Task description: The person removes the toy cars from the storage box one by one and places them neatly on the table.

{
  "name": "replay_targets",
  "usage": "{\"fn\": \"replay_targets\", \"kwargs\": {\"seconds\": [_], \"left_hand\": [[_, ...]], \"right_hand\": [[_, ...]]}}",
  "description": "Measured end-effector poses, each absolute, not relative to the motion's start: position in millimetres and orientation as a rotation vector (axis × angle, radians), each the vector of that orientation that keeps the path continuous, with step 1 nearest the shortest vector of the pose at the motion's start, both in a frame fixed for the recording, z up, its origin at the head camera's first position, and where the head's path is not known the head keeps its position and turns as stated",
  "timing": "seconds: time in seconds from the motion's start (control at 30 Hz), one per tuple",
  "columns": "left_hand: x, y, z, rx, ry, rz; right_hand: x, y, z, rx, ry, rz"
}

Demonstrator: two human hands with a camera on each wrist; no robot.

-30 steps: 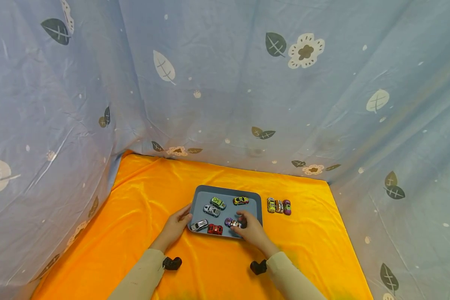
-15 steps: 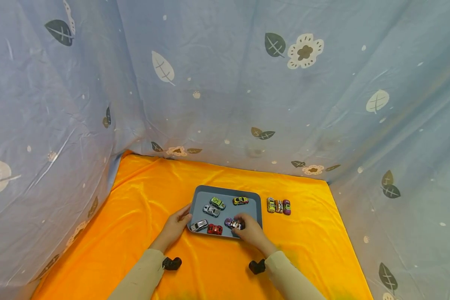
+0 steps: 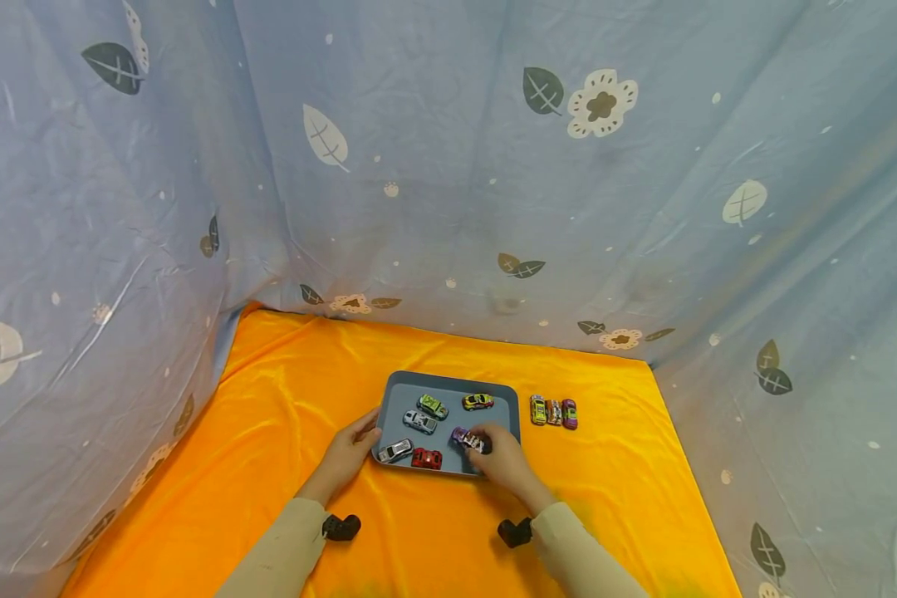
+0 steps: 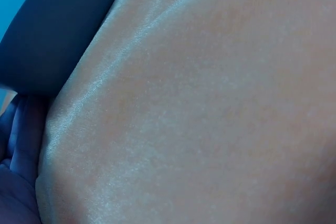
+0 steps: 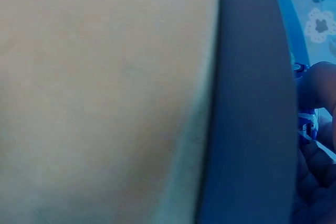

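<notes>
A shallow grey-blue tray [image 3: 456, 383] lies on the orange cloth. At its left side my left hand [image 3: 346, 458] holds the rim, thumb on top; in the left wrist view its fingers [image 4: 27, 135] meet the dark tray wall [image 4: 58, 30]. Over the tray's right part, my right hand [image 3: 507, 465] pinches a purple toy car [image 3: 469, 439] between thumb and fingers, which cover its right end. Left in the tray are a green toy car [image 3: 433, 406], a white one [image 3: 420, 421], a silver one [image 3: 396, 450] and a red one [image 3: 427, 458]; a yellow-red one [image 3: 478, 402] sits at the back.
Right of the tray, three toy cars stand side by side in a row: a yellow one [image 3: 538, 410], an orange-white one [image 3: 554, 413] and a purple-green one [image 3: 570, 414]. A patterned blue curtain [image 3: 433, 208] hangs behind the orange cloth [image 3: 628, 482] and along both sides.
The right hand's fingers have closed on the purple toy car, which has turned and shifted slightly up and to the right. My left hand has stayed at the tray rim.
</notes>
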State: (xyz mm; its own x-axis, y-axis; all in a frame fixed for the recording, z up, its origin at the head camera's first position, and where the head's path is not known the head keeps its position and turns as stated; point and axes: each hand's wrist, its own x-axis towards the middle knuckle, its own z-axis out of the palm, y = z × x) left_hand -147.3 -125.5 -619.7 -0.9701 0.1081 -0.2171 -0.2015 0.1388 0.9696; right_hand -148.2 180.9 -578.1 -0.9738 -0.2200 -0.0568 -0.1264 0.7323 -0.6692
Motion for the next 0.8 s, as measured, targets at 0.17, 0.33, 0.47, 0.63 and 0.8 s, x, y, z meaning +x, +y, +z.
{"fn": "replay_targets", "kwargs": {"seconds": [0.17, 0.33, 0.47, 0.63, 0.8], "left_hand": [[-148.3, -125.9, -620.8, -0.082, 2.173, 1.927], [-148.4, -126.0, -621.7, -0.074, 2.174, 1.932], [-148.5, -125.9, -622.3, -0.074, 2.174, 1.934], [-148.8, -126.0, -622.5, -0.088, 2.172, 1.931], [-149.3, -125.6, -621.6, -0.094, 2.181, 1.924]], "right_hand": [[-151.1, 190.2, -570.1, -0.196, 2.819, -1.159], [-153.7, 205.8, -559.6, -0.130, 2.841, -1.271], [-156.6, 221.6, -554.2, -0.071, 2.866, -1.343], [-161.0, 242.2, -551.9, -0.008, 2.913, -1.356], [-164.3, 263.5, -553.3, 0.119, 2.935, -1.347]]}}
